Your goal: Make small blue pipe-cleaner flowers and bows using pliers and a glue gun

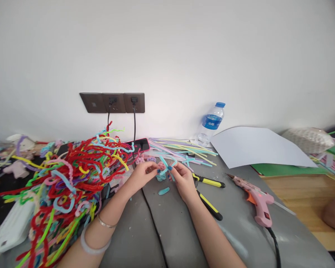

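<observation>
One light-blue pipe cleaner (163, 160) sits bent between the hands I'm watching, its longest stretch slanting from upper left down toward the right fingertips. I see the left hand (145, 174) and right hand (184, 181) both pinching it, neither nearer. Closer to me, a short teal piece (163, 191) lies on the counter (181, 234); pliers (210, 182) lie rightward.

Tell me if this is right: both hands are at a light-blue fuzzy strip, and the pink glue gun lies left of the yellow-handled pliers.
Not quite: the head view shows the pink glue gun to the right of the yellow-handled pliers. The left hand and right hand are indeed at a light-blue fuzzy strip.
</observation>
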Tool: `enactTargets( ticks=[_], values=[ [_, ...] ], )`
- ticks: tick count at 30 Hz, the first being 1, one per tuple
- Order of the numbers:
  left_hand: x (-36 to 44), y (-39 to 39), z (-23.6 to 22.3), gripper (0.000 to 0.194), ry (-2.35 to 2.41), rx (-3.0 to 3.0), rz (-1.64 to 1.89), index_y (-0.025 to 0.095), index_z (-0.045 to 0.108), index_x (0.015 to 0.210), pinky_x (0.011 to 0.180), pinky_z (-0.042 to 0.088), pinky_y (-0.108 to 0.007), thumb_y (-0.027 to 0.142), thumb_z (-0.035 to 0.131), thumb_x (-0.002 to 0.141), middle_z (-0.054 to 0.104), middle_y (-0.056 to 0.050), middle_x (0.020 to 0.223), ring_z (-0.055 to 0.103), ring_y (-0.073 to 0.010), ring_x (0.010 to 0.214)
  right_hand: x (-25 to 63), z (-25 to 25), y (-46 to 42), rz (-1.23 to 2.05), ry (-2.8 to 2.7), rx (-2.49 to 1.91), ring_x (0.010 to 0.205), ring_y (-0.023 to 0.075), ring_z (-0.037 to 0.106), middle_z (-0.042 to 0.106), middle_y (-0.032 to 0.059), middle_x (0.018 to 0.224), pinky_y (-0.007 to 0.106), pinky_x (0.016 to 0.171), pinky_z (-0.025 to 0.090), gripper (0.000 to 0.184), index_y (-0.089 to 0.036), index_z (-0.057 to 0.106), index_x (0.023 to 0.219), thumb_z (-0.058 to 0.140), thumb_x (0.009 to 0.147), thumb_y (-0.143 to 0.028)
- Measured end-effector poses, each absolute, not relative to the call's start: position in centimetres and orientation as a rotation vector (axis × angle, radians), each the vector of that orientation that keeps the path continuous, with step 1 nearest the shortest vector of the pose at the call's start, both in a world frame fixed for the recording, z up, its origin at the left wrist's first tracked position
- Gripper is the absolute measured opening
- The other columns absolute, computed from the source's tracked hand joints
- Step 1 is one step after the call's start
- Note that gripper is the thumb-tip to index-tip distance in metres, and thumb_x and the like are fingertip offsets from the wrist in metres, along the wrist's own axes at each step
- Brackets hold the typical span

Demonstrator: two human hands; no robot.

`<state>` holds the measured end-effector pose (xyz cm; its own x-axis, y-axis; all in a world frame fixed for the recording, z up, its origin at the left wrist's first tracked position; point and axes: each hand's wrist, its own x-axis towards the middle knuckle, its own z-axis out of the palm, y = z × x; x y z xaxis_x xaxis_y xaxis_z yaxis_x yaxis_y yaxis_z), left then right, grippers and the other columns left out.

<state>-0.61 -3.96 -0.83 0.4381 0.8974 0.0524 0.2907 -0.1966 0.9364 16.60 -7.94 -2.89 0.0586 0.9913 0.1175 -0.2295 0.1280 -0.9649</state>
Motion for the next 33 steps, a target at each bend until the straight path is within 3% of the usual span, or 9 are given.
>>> enactTargets(
  ticks=[11,15,18,21,25,28,33],
  values=[
    [-0.7,-4.2,-1.3,0.015,1.252,2.159,0.804,0.018,0.068,0.089,0.062,0.04,-0.025,0.016,0.054,0.083,0.07,-0.002,0.079,0.057,-0.0146,0.065,17.7,-3.0,-17.2,1.188,-1.16,-1.448,0.051,0.0093,0.035,0.039,-0.0051,0.055,0.023,0.048,0.027,0.042,-0.018,0.052,0.061,0.072,0.07,-0.054],
    [-0.6,-4.1,-1.4,0.015,1.247,2.199,0.835,0.018,0.068,0.087,0.063,0.04,-0.025,0.015,0.054,0.083,0.071,-0.002,0.081,0.056,-0.0138,0.064,18.5,-3.4,-18.0,1.308,-1.073,-1.514,0.041,0.0072,0.033,0.04,-0.007,0.049,0.022,0.041,0.025,0.045,-0.02,0.05,0.061,0.069,0.068,-0.061],
    [-0.5,-4.3,-1.2,0.014,1.22,2.214,0.826,0.018,0.068,0.086,0.063,0.04,-0.025,0.016,0.054,0.084,0.072,-0.002,0.083,0.056,-0.0132,0.062,18.9,-3.3,-17.8,1.44,-1.054,-1.539,0.033,0.0066,0.039,0.052,-0.0048,0.047,0.021,0.037,0.026,0.045,-0.021,0.049,0.062,0.065,0.069,-0.062],
    [-0.3,-4.7,-0.7,0.015,1.135,2.224,0.734,0.019,0.068,0.088,0.063,0.041,-0.024,0.02,0.054,0.085,0.072,-0.002,0.079,0.059,-0.0136,0.063,19.0,-3.2,-17.4,1.473,-1.085,-1.567,0.032,0.0068,0.046,0.061,-0.002,0.05,0.019,0.036,0.026,0.04,-0.02,0.049,0.063,0.062,0.07,-0.057],
    [-0.4,-5.3,-0.2,0.011,0.972,2.266,0.519,0.019,0.067,0.08,0.063,0.044,-0.022,0.024,0.057,0.083,0.069,-0.001,0.068,0.064,-0.0147,0.065,18.8,-3.3,-16.9,1.459,-1.118,-1.604,0.028,0.0053,0.043,0.059,-0.0046,0.044,0.018,0.034,0.026,0.032,-0.021,0.045,0.06,0.059,0.071,-0.048],
    [-0.5,-5.7,0.0,0.017,0.944,2.224,0.344,0.018,0.062,0.07,0.054,0.043,-0.021,0.029,0.059,0.082,0.067,0.0,0.062,0.061,-0.013,0.054,18.6,-3.2,-16.8,1.456,-1.132,-1.611,0.026,0.0048,0.039,0.057,-0.006,0.041,0.018,0.032,0.028,0.027,-0.022,0.045,0.058,0.059,0.072,-0.04],
    [-0.4,-6.2,-0.3,0.023,0.916,2.037,0.212,0.018,0.055,0.069,0.043,0.04,-0.019,0.032,0.049,0.086,0.068,-0.001,0.063,0.052,-0.0085,0.038,18.7,-2.8,-16.5,1.502,-1.164,-1.616,0.026,0.0056,0.041,0.058,-0.005,0.038,0.017,0.031,0.028,0.021,-0.021,0.048,0.056,0.057,0.073,-0.029]
  ],
)
